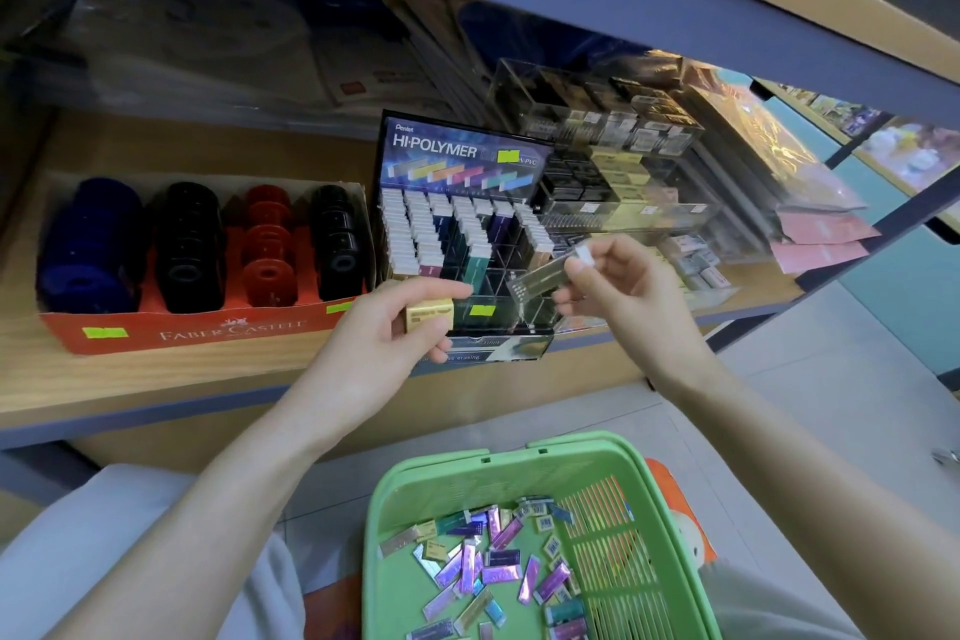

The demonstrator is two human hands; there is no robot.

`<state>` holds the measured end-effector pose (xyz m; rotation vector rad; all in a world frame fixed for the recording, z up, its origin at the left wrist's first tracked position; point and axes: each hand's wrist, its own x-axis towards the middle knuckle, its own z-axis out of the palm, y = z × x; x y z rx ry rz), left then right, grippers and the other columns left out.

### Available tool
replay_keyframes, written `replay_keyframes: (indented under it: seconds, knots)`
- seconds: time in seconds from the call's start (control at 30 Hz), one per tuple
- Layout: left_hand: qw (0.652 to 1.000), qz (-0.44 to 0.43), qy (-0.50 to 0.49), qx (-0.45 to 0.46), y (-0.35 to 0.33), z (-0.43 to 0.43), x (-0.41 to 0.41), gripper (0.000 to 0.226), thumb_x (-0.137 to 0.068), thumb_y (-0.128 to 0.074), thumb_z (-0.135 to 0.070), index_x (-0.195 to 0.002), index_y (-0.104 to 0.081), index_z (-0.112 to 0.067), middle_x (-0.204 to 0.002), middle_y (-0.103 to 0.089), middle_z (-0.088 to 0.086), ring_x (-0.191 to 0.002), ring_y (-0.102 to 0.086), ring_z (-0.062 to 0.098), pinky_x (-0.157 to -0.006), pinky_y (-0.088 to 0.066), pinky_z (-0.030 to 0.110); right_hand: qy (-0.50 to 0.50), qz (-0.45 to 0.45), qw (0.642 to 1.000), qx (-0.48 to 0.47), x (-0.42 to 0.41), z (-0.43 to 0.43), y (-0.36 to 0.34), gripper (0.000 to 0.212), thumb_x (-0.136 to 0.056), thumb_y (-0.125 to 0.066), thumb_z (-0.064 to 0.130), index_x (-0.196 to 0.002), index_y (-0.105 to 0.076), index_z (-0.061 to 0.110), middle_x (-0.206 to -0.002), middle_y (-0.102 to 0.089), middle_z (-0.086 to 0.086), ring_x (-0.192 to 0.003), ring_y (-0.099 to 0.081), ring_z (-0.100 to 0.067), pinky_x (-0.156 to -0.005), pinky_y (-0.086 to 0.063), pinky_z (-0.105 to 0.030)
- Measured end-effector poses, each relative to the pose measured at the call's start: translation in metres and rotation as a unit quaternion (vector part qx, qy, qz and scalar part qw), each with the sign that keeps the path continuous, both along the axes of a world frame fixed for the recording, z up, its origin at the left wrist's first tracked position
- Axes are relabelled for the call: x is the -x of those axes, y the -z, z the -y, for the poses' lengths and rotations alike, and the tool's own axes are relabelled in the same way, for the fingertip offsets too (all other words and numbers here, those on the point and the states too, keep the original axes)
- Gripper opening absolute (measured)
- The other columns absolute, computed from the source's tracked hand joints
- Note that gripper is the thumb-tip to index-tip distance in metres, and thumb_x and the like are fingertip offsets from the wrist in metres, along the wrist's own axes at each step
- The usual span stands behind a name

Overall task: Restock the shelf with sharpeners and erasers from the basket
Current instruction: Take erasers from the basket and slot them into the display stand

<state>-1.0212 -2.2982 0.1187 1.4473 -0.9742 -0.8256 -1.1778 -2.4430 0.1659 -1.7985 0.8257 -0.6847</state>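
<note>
Our left grip (400,327) is curling its fingers around a small gold eraser (429,316). Our right grip (623,286) is pinching a long silver eraser (537,280) near its white end. Both are hovering just in front of the Pentel display (467,151).

We are facing a wooden shelf (182,372) with a blue-grey metal edge. At its left a red tray (218,330) is holding four rows of sharpeners (88,244): one blue, one black, one red, one black. Beside it the display is standing with its white-tipped erasers in columns. Clear bins (628,135) of boxed erasers are sitting further right, then two pink packets (818,244).

Below our grips a green basket (467,464) is resting over grey floor (831,379). It is carrying loose erasers (498,574), purple, silver, teal and gold, too jumbled for us to count.
</note>
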Motion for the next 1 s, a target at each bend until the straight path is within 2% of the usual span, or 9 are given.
replay_keyframes:
  seconds: [0.07,0.17,0.3,0.43,0.5,0.57,0.7,0.8,1.0]
  knots:
    - [0.999,-0.033,-0.017,0.011,0.000,0.001,-0.001,0.031,-0.091,-0.057,-0.003,-0.115,-0.061,-0.023,-0.089,-0.066,0.003,-0.070,-0.064,0.004,-0.072,-0.049,0.011,0.023,0.003,0.999,0.030,-0.006,0.006,-0.002,0.006,-0.095,-0.053,0.009,-0.090,-0.057,0.010,-0.082,-0.065,-0.009,-0.069,-0.066,-0.011,-0.069,-0.056,-0.023]
    - [0.996,-0.062,-0.058,0.015,-0.001,0.002,-0.003,0.023,-0.085,-0.064,0.000,-0.102,-0.059,-0.014,-0.092,-0.068,0.006,-0.071,-0.067,0.008,-0.068,-0.053,0.016,0.051,-0.025,0.992,0.110,-0.022,0.015,-0.004,0.010,-0.096,-0.052,0.016,-0.090,-0.058,0.011,-0.083,-0.069,-0.007,-0.070,-0.067,-0.006,-0.067,-0.054,-0.018]
    - [0.996,-0.042,-0.071,0.035,-0.002,0.001,-0.008,0.019,-0.085,-0.065,-0.002,-0.097,-0.064,-0.016,-0.089,-0.068,0.004,-0.072,-0.066,0.005,-0.066,-0.050,0.013,0.060,-0.083,0.965,0.243,-0.046,0.030,-0.003,0.008,-0.095,-0.056,0.019,-0.091,-0.061,0.015,-0.080,-0.068,0.000,-0.076,-0.065,-0.013,-0.073,-0.054,-0.029]
    - [0.995,-0.034,-0.079,0.057,-0.005,-0.002,-0.011,0.025,-0.090,-0.059,-0.005,-0.100,-0.066,-0.027,-0.088,-0.068,0.000,-0.071,-0.063,0.002,-0.067,-0.049,0.011,0.026,-0.157,0.927,0.338,-0.064,0.047,0.009,0.007,-0.094,-0.056,0.011,-0.096,-0.062,0.008,-0.081,-0.061,-0.002,-0.072,-0.057,-0.015,-0.071,-0.051,-0.033]
    - [0.994,-0.027,-0.088,0.059,-0.005,-0.003,-0.014,0.030,-0.092,-0.055,-0.006,-0.103,-0.063,-0.033,-0.089,-0.066,-0.001,-0.070,-0.061,0.000,-0.067,-0.048,0.010,0.004,-0.180,0.920,0.347,-0.071,0.052,0.013,0.007,-0.093,-0.056,0.007,-0.097,-0.061,0.005,-0.081,-0.059,-0.002,-0.070,-0.056,-0.012,-0.070,-0.049,-0.032]
    - [0.994,-0.022,-0.095,0.056,-0.005,-0.003,-0.017,0.031,-0.094,-0.052,-0.007,-0.107,-0.060,-0.035,-0.093,-0.064,0.000,-0.069,-0.059,-0.001,-0.067,-0.046,0.009,-0.015,-0.187,0.919,0.348,-0.077,0.056,0.014,0.006,-0.093,-0.056,0.004,-0.095,-0.061,0.005,-0.081,-0.062,-0.004,-0.073,-0.061,-0.016,-0.073,-0.051,-0.034]
    - [0.993,-0.022,-0.104,0.056,-0.006,-0.004,-0.020,0.030,-0.095,-0.051,-0.007,-0.112,-0.060,-0.029,-0.091,-0.063,0.000,-0.067,-0.058,-0.002,-0.065,-0.045,0.008,-0.055,-0.204,0.914,0.346,-0.087,0.066,0.008,0.008,-0.092,-0.054,0.001,-0.095,-0.060,0.006,-0.075,-0.062,-0.002,-0.068,-0.062,-0.013,-0.068,-0.050,-0.029]
    - [0.991,-0.037,-0.110,0.063,-0.004,-0.002,-0.023,0.025,-0.093,-0.053,-0.005,-0.107,-0.061,-0.025,-0.090,-0.062,0.001,-0.068,-0.059,0.001,-0.065,-0.048,0.011,-0.080,-0.214,0.902,0.365,-0.091,0.073,0.005,0.008,-0.092,-0.056,0.002,-0.098,-0.061,0.005,-0.075,-0.061,0.000,-0.066,-0.061,-0.011,-0.072,-0.051,-0.028]
    - [0.985,-0.041,-0.154,0.060,0.000,0.000,-0.023,0.014,-0.091,-0.056,-0.009,-0.095,-0.051,-0.021,-0.098,-0.061,0.011,-0.079,-0.062,0.018,-0.066,-0.050,0.015,-0.106,-0.223,0.888,0.389,-0.093,0.082,0.003,0.011,-0.091,-0.054,-0.003,-0.098,-0.060,0.004,-0.076,-0.062,-0.003,-0.069,-0.062,-0.017,-0.072,-0.054,-0.039]
